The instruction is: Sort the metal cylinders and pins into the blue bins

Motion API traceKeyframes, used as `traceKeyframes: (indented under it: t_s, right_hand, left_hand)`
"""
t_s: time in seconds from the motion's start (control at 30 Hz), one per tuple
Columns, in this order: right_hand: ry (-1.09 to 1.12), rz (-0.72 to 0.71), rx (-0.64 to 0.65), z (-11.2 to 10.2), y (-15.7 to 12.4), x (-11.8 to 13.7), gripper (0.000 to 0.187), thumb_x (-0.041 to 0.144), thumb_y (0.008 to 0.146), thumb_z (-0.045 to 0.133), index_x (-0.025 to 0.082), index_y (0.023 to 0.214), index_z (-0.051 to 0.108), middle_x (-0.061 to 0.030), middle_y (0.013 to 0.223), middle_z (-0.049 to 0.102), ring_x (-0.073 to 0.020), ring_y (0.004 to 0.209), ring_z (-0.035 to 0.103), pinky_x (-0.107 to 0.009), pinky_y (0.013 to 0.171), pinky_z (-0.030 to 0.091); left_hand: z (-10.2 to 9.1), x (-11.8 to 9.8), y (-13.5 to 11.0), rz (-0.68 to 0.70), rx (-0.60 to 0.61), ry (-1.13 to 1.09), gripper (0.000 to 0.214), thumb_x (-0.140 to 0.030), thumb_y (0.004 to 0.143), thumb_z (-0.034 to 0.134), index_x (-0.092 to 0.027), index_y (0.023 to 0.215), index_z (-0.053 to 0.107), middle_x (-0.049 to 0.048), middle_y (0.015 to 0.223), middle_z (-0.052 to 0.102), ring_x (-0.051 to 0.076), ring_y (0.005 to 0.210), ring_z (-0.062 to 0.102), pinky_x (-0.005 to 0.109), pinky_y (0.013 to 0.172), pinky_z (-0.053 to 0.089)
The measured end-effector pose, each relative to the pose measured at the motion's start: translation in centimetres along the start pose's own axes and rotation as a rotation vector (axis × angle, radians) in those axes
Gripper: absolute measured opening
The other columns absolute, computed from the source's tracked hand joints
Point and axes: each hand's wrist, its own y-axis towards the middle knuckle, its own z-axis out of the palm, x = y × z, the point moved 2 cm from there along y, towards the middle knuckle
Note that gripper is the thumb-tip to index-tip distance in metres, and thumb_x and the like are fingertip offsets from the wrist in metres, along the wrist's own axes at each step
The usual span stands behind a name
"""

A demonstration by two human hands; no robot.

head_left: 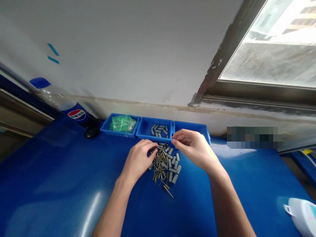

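A loose pile of thin gold-tipped metal pins (160,166) and short grey sleeves (174,164) lies on the blue table (61,177). My left hand (138,159) rests at the pile's left edge with its fingers curled down onto the pins. My right hand (194,146) hovers just above the pile's far right, fingertips pinched together on something too small to make out. Behind the hands stand three blue trays: the left one (108,126) holds green parts, the middle one (145,130) holds several grey sleeves, and the right one (195,126) is partly hidden by my right hand.
A plastic cola bottle (64,105) lies at the table's back left, against the white wall, with a small black object (92,132) beside it. A white device (302,215) sits at the table's right front corner. A window (278,46) is up right.
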Motion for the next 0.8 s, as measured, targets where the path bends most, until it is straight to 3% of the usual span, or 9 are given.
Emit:
traceKeyframes:
  t_s: [0.17, 0.43, 0.7, 0.8]
  right_hand:
    - [-0.044, -0.016, 0.030, 0.4, -0.2, 0.3, 0.015, 0.029, 0.090, 0.065, 0.017, 0.093, 0.075, -0.0021, 0.072, 0.073, -0.0156, 0.066, 0.066, -0.027, 0.057, 0.044]
    - [-0.037, -0.049, 0.037, 0.5, -0.2, 0.3, 0.015, 0.028, 0.090, 0.065, 0.018, 0.096, 0.076, -0.0014, 0.072, 0.073, -0.0153, 0.065, 0.066, -0.026, 0.057, 0.043]
    - [-0.122, -0.093, 0.037, 0.1, -0.1, -0.2, 0.017, 0.025, 0.090, 0.068, 0.019, 0.102, 0.077, -0.0026, 0.079, 0.077, -0.0163, 0.070, 0.071, -0.026, 0.062, 0.049]
    - [-0.083, -0.097, 0.098, 0.1, -0.3, -0.2, 0.018, 0.026, 0.089, 0.070, 0.019, 0.105, 0.077, -0.0041, 0.082, 0.079, -0.0183, 0.074, 0.075, -0.026, 0.064, 0.053]
  left_hand:
    - [0.8, -0.3, -0.1, -0.025, -0.001, 0.043, 0.022, -0.023, 0.098, 0.063, -0.021, 0.117, 0.074, 0.0070, 0.109, 0.072, 0.023, 0.102, 0.070, 0.035, 0.092, 0.058]
    - [1.5, -0.8, 0.0, -0.082, 0.070, 0.017, 0.014, -0.015, 0.099, 0.056, -0.022, 0.105, 0.067, 0.0058, 0.110, 0.063, 0.018, 0.088, 0.068, 0.031, 0.082, 0.056]
    - [1.0, -0.7, 0.1, 0.035, 0.002, -0.054, 0.010, -0.012, 0.098, 0.060, -0.021, 0.097, 0.065, 0.0033, 0.102, 0.068, 0.020, 0.095, 0.065, 0.033, 0.086, 0.052]
    - [0.4, -1.5, 0.2, 0.103, -0.068, -0.102, 0.007, -0.015, 0.097, 0.064, -0.021, 0.096, 0.067, 0.0017, 0.095, 0.071, 0.020, 0.091, 0.065, 0.032, 0.084, 0.051]
